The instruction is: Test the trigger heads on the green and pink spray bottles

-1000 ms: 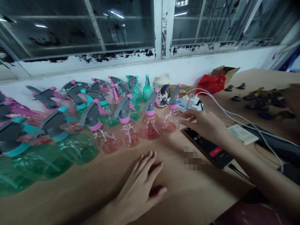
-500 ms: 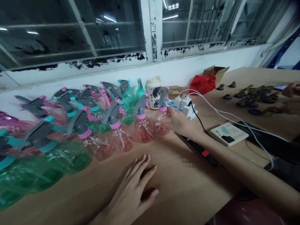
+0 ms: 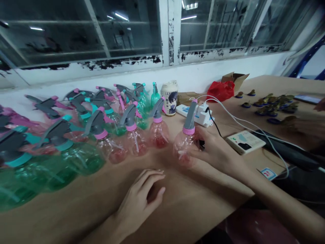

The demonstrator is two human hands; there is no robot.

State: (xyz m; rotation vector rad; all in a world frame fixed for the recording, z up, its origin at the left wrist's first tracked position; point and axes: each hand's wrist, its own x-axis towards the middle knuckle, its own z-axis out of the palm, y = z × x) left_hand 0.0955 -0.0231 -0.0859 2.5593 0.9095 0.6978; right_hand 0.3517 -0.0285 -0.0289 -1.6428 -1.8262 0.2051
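My right hand is wrapped round the side of a clear pink spray bottle with a pink collar and grey trigger head. This bottle is upright, apart from the others. My left hand is over the table at the front, fingers loosely bent and thumb apart, holding nothing. Nearest on the left are another pink spray bottle and a second one behind my fingertips. A green spray bottle and several more pink and green ones crowd the left side. My right hand and arm mostly hide a black device.
A printed cup stands by the wall beside a power strip with white chargers and cables. Further right are a red plastic bag, a power bank and several gold-and-blue pieces. Another person's hand shows at the right edge.
My right hand has brought the pink spray bottle nearer and to the right, away from the row. My left hand's fingers have drawn closer together. The view has shifted slightly.
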